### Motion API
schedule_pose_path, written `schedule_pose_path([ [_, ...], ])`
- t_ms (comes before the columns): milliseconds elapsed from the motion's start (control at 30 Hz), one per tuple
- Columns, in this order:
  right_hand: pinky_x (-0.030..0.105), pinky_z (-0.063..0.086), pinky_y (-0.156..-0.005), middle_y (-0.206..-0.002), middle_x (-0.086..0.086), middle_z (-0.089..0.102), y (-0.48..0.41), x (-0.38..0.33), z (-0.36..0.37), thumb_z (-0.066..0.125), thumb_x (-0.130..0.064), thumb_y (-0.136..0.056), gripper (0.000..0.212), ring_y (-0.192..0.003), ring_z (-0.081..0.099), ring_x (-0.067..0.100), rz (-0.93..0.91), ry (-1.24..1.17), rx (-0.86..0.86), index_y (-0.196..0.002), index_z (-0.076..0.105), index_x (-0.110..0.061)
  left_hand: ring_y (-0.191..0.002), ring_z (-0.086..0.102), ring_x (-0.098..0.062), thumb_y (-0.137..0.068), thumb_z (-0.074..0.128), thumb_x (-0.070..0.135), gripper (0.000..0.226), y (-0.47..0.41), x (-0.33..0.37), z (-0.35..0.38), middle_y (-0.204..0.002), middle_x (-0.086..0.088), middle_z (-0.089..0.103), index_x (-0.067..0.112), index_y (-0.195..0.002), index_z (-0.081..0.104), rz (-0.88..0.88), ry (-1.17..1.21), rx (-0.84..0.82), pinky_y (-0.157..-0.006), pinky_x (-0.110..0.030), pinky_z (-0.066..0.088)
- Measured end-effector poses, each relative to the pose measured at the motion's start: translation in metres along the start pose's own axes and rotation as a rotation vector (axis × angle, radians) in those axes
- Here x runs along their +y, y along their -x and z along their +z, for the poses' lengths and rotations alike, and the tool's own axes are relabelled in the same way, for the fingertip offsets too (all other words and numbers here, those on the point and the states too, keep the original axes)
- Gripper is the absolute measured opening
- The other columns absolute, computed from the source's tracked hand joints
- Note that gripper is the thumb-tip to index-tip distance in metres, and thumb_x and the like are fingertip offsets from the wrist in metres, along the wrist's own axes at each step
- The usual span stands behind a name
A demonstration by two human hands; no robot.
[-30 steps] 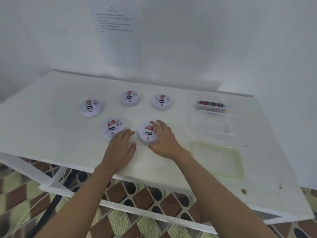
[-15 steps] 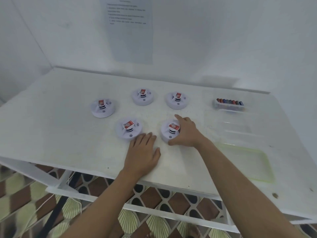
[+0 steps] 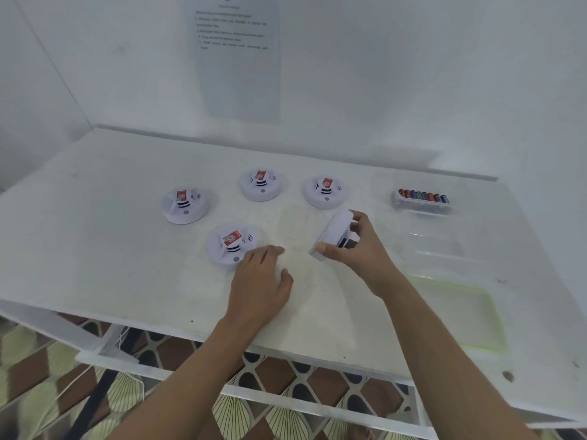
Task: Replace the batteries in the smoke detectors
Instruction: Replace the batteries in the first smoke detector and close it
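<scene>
Several round white smoke detectors with red-labelled tops lie on the white table. My right hand grips one detector and holds it tilted on its edge, its underside turned left. My left hand rests flat on the table, fingers together, just right of the near-left detector. Three more detectors sit behind: left, middle, right. A clear tray of batteries stands at the back right.
An empty clear compartment tray lies right of my right hand. A shallow green-rimmed tray sits at the near right. A printed sheet hangs on the wall behind. The table's front edge runs just below my wrists.
My right hand has closed on the near-right detector and tipped it up off the table onto its edge. The left hand stays flat beside the near-left detector. The camera has shifted.
</scene>
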State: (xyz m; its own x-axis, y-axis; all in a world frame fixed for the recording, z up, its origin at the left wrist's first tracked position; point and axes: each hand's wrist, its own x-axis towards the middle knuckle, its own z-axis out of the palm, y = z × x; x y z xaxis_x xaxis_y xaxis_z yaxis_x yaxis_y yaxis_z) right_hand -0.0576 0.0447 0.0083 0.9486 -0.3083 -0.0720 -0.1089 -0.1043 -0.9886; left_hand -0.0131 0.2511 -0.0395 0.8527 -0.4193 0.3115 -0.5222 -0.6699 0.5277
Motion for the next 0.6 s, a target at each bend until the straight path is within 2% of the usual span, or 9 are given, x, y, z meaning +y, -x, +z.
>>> schedule_pose_path([
  [67, 0.025, 0.057, -0.078, -0.124, -0.007, 0.061, 0.006, -0.001, -0.006, 0.093, -0.039, -0.059, 0.084, -0.103, 0.067, 0.003, -0.043, -0.033, 0.007, -0.127, 0.046, -0.029, -0.113, 0.055, -0.014, -0.091, 0.060, 0.019, 0.031, -0.006, 0.016, -0.004, -0.119, 0.002, 0.064, 0.014, -0.122, 0.063, -0.047, 0.159, 0.103, -0.093, -0.021, 0.039],
  [133, 0.026, 0.056, -0.082, -0.122, -0.009, 0.064, 0.011, -0.002, -0.013, 0.089, -0.044, -0.057, 0.079, -0.108, 0.065, 0.002, -0.075, -0.029, 0.010, -0.123, 0.049, -0.031, -0.098, 0.060, -0.003, -0.097, 0.056, 0.022, 0.021, -0.016, 0.038, -0.010, -0.109, 0.010, 0.066, 0.019, -0.117, 0.063, -0.206, 0.370, 0.051, -0.082, -0.012, 0.041],
  [167, 0.030, 0.056, -0.087, -0.123, -0.008, 0.065, 0.012, -0.002, -0.017, 0.089, -0.047, -0.056, 0.081, -0.112, 0.065, 0.005, -0.084, -0.027, 0.002, -0.124, 0.049, -0.031, -0.089, 0.063, -0.002, -0.099, 0.053, 0.026, 0.016, -0.023, 0.049, -0.012, -0.104, 0.010, 0.069, 0.021, -0.111, 0.063, -0.323, 0.514, -0.025, -0.077, -0.013, 0.045],
  [267, 0.039, 0.054, -0.097, -0.126, -0.006, 0.065, 0.015, -0.003, -0.033, 0.092, -0.054, -0.054, 0.091, -0.119, 0.063, 0.015, -0.103, -0.023, -0.055, -0.129, 0.048, -0.028, -0.072, 0.068, -0.020, -0.102, 0.046, 0.031, 0.029, -0.044, 0.077, -0.016, -0.096, -0.009, 0.074, 0.011, -0.112, 0.064, -0.611, 1.028, -0.277, -0.067, -0.031, 0.049],
  [333, 0.036, 0.056, -0.093, -0.124, -0.007, 0.066, 0.017, -0.005, -0.046, 0.092, -0.043, -0.055, 0.090, -0.118, 0.064, 0.015, -0.096, -0.030, -0.110, -0.131, 0.048, -0.024, -0.068, 0.063, -0.022, -0.102, 0.048, 0.024, 0.028, -0.049, 0.090, -0.015, -0.092, -0.013, 0.071, 0.003, -0.113, 0.064, -0.634, 1.189, -0.351, -0.063, -0.032, 0.046],
  [400, 0.033, 0.057, -0.086, -0.123, -0.007, 0.066, 0.016, -0.008, -0.058, 0.090, -0.031, -0.057, 0.088, -0.117, 0.064, 0.015, -0.085, -0.031, -0.158, -0.132, 0.046, -0.020, -0.068, 0.060, -0.019, -0.101, 0.053, 0.020, 0.022, -0.051, 0.098, -0.013, -0.090, -0.008, 0.070, 0.004, -0.109, 0.066, -0.605, 1.239, -0.355, -0.064, -0.030, 0.045],
  [467, 0.031, 0.057, -0.082, -0.126, -0.006, 0.064, 0.014, -0.013, -0.072, 0.091, -0.026, -0.056, 0.092, -0.117, 0.064, 0.014, -0.075, 0.016, -0.209, -0.134, 0.045, -0.021, -0.071, 0.059, -0.018, -0.100, 0.056, 0.018, 0.017, -0.052, 0.103, -0.008, -0.091, -0.005, 0.071, 0.008, -0.106, 0.068, -0.565, 1.251, -0.349, -0.066, -0.029, 0.045],
  [600, 0.029, 0.058, -0.084, -0.131, -0.012, 0.060, 0.008, -0.023, -0.094, 0.094, -0.011, -0.056, 0.109, -0.120, 0.061, 0.006, -0.024, 0.142, -0.326, -0.147, 0.036, -0.029, -0.081, 0.060, -0.021, -0.101, 0.055, 0.020, 0.023, -0.055, 0.110, 0.000, -0.104, -0.011, 0.072, 0.012, -0.116, 0.070, -0.470, 1.203, -0.354, -0.072, -0.032, 0.047],
])
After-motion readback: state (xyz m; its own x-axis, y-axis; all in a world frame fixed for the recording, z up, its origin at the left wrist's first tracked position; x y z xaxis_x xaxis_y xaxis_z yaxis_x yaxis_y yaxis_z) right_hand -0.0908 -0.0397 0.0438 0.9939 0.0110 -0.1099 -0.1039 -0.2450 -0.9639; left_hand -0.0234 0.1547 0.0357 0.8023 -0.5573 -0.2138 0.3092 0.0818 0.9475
